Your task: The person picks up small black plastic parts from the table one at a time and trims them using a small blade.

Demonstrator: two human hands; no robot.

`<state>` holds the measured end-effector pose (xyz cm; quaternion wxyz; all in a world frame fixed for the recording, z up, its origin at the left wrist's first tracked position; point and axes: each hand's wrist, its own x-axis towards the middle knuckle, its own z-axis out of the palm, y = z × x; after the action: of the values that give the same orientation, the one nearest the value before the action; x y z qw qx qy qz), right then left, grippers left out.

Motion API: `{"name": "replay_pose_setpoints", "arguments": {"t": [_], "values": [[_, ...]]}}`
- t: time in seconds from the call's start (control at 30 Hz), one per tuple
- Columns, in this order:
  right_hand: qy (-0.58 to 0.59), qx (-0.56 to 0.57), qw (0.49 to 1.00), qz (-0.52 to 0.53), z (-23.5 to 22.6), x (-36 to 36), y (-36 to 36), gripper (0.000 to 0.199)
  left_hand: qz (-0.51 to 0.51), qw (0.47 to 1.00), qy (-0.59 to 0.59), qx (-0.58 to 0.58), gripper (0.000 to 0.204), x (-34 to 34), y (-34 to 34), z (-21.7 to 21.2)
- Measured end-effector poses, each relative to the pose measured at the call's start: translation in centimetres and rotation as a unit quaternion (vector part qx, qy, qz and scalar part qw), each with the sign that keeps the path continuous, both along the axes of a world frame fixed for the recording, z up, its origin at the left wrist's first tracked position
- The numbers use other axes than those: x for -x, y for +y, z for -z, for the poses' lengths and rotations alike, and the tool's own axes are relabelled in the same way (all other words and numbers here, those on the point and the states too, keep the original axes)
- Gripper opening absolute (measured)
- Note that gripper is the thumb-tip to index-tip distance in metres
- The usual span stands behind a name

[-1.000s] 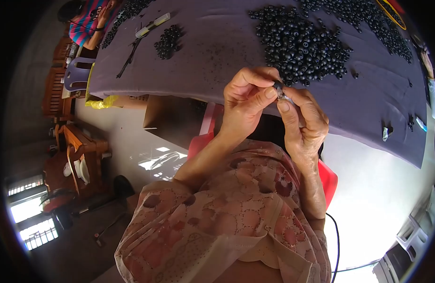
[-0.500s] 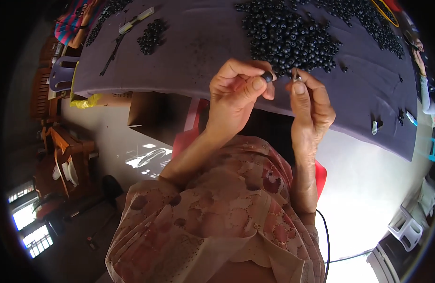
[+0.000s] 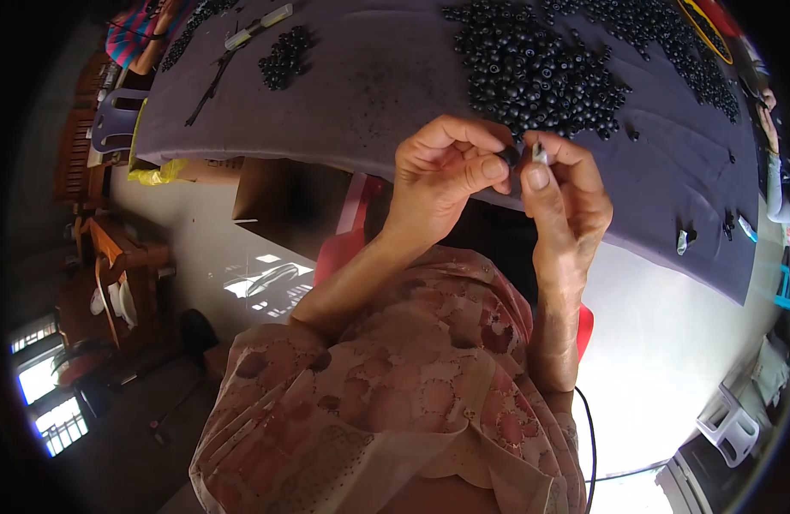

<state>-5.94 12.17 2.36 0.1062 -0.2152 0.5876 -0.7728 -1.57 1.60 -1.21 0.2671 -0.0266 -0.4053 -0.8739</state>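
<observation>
My left hand [image 3: 442, 180] is closed in a pinch, thumb and forefinger on a small round black bead [image 3: 509, 156]. Beside it, my right hand [image 3: 569, 193] pinches a small pale, shiny-tipped piece [image 3: 539, 154] between thumb and forefinger; its kind is too small to make out. The two hands nearly meet above the table's near edge, bead facing the pale piece. Just beyond them spreads a large heap of black beads [image 3: 541, 81], several with a ring-like spot. The heap lies on a dark purple-grey cloth [image 3: 378, 103].
Farther left lie a small bead cluster [image 3: 285, 58] and a thin dark stick [image 3: 208, 90] near a pale-yellow clear tube [image 3: 260, 26]. More beads [image 3: 686, 64] sit far right, by a yellow rim [image 3: 708, 30]. A small crumpled tube [image 3: 684, 242] is near the right edge. Other people's arms show at both sides.
My left hand has moved right, bringing the bead closer to the pale piece in my right hand. The right hand has stayed nearly in place, and the view has shifted slightly.
</observation>
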Motion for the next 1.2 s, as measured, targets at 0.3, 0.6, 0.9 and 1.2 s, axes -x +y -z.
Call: {"name": "replay_pose_setpoints", "arguments": {"t": [0.3,0.6,0.9,1.2], "values": [[-0.111,0.092,0.979,-0.142,0.8,1.1,0.1,0.015,0.027,0.999,0.011,0.023,0.017,-0.2,-0.1,-0.2],[0.036,-0.031,0.999,-0.008,0.8,-0.4,1.1,0.023,0.01,1.0,0.002,0.009,0.017,-0.1,-0.6,-0.2],[0.227,-0.101,0.969,0.015,1.0,-0.2,1.3,0.019,0.01,0.999,0.006,0.052,0.015,-0.3,-0.4,-0.4],[0.214,-0.112,0.97,0.029,0.6,-0.3,1.4,0.016,-0.006,0.996,0.001,0.09,0.015,-0.2,-0.2,-0.3]]}}
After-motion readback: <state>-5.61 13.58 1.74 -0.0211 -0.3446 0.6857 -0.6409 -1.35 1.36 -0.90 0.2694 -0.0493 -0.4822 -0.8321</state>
